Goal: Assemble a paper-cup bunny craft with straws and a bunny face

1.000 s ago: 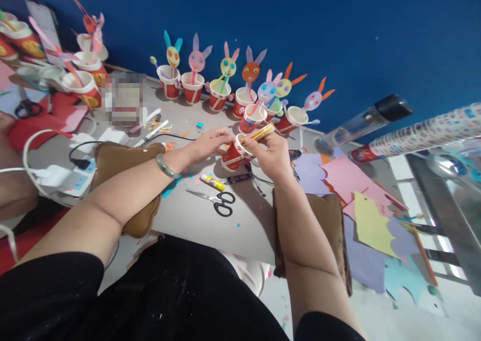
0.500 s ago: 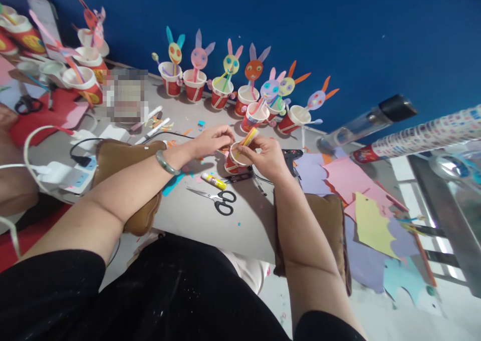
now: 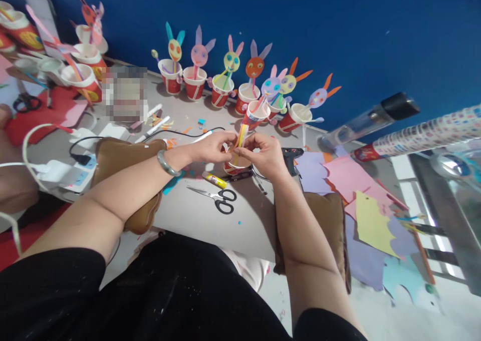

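Both my hands meet over a red paper cup point(image 3: 235, 169) with a white rim. My right hand point(image 3: 265, 151) pinches a slim yellow, straw-like strip point(image 3: 241, 136) with pale edges, which stands nearly upright above the cup. The curled fingers of my left hand point(image 3: 215, 146) close in at the strip's lower part; what lies between their tips is hidden. Just in front of the cup rests a yellow glue stick point(image 3: 215, 180). Nearer to me lie black-handled scissors point(image 3: 221, 201), their blades pointing left.
Several red cups with paper rabbits point(image 3: 194, 83) line the blue wall. A black glue gun-like tool point(image 3: 291, 159) sits right of my hands, beside coloured paper sheets point(image 3: 372, 221). Brown cushions point(image 3: 130, 171) lie under my forearms. A power strip point(image 3: 80, 173) and cables are at left, near another person's arm.
My left hand has moved right to meet my right hand at the strip. The strip has turned from slanted to nearly upright.
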{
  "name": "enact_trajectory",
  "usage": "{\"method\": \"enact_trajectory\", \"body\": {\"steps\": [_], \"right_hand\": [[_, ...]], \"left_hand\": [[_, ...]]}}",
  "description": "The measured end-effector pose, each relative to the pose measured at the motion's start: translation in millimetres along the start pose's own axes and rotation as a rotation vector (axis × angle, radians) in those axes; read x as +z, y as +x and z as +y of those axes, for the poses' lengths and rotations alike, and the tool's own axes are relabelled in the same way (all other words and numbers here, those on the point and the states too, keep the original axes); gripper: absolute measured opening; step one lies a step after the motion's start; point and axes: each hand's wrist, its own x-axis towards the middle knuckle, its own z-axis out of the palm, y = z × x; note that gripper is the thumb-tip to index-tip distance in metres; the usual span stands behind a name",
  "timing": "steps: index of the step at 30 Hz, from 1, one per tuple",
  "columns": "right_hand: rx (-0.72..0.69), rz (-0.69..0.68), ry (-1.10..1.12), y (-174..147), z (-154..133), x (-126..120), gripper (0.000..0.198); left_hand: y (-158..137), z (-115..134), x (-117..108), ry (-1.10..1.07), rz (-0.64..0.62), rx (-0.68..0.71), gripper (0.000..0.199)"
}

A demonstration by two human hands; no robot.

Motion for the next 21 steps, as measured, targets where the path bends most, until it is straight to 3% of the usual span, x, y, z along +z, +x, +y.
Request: {"method": "enact_trajectory", "body": {"steps": [9, 21], "right_hand": [[0.033, -0.084, 0.045, -4.0, -1.1, 8.7, 0.024], [-0.011, -0.078, 0.019, -2.9, 3.7, 10.0, 0.03]], "left_hand": [[-0.1, 0.4, 11.1, -0.196, -0.04, -0.092, 0.022], [-0.8, 2.1, 11.5, -0.127, 0.036, -0.184, 0.021]]}}
